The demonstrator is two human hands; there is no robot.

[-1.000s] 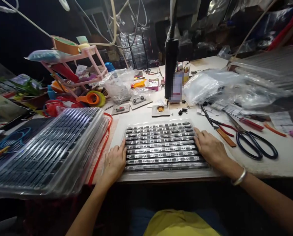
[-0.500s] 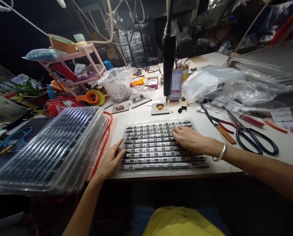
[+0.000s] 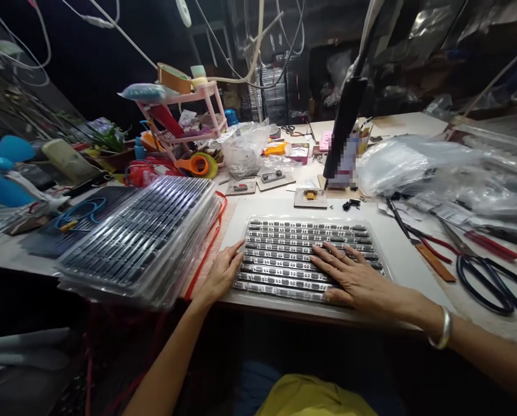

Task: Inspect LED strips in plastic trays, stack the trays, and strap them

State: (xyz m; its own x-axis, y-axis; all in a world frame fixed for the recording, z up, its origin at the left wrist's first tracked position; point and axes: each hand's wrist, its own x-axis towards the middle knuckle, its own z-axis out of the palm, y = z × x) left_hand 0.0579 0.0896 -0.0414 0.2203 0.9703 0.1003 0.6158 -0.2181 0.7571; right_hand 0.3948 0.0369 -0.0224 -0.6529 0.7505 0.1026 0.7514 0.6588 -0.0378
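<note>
A clear plastic tray (image 3: 386, 254) lies in front of me, filled with rows of black strips (image 3: 286, 257) that carry pale segments. My left hand (image 3: 224, 268) rests at the tray's left edge, fingers stretched out and touching the rim and strip ends. Flat across the strips on the right side lies my right hand (image 3: 349, 274), palm down with its fingers spread. It covers part of several rows. Neither hand is closed round anything that shows.
Left of the tray stands a stack of filled trays (image 3: 139, 231), with a red ribbon (image 3: 206, 248) beside it. Scissors (image 3: 486, 280) and pliers (image 3: 431, 245) lie at the right. A black hanging tool (image 3: 347, 124) points down behind the tray, near a small fixture block (image 3: 310, 198).
My right hand has come nearer to me over the tray and flattened out, its fingers spreading. The nearest strips now sit more evenly. My left hand stays at the edge. The view has turned left.
</note>
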